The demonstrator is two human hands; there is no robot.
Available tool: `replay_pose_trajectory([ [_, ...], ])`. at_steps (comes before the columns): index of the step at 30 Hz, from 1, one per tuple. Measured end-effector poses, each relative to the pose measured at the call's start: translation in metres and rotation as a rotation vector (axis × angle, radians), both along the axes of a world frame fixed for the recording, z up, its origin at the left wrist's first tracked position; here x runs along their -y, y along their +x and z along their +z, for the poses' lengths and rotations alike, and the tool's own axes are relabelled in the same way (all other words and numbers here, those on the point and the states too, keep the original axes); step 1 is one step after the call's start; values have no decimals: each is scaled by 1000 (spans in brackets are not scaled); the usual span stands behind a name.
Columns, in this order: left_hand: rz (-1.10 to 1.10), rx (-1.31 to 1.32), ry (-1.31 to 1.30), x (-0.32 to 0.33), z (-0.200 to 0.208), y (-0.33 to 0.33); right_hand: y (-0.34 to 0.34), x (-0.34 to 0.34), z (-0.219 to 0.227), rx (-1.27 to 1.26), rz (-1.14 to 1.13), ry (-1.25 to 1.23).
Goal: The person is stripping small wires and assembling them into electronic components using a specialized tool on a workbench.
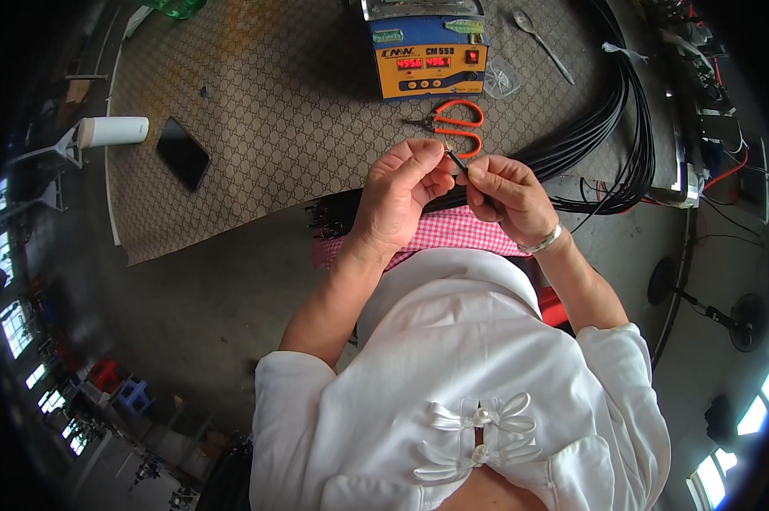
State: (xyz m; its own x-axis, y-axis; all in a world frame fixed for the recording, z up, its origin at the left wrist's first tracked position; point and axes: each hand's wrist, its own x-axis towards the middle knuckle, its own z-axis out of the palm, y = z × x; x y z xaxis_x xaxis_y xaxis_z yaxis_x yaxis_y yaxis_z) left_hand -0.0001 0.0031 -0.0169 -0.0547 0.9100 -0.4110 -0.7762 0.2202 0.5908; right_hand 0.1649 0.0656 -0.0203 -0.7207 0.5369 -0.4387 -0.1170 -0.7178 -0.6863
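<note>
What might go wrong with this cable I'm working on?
The black cable held between the left hand and right hand might slip loose. The orange-handled scissors lie just beyond, so a forward nudge could shift them. The black bundle juts past the near edge of the table and might snag.

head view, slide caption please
Left hand and right hand hold a thin black cable near orange-handled scissors on a brown patterned tabletop.

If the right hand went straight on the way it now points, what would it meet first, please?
The right hand would probably meet the left hand first, just ahead and to the left in the picture; exact depth is unclear from one view.
</note>
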Motion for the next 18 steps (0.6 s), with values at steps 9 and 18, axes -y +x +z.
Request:
replay_pose_trajectory([
  [9, -103, 187, -23, -3, -1, -7, 3, -2, 2, -94, 50, -90],
  [18, -144, 297, -69, -5, -4, -10, 3, -2, 2, -96, 60, -70],
])
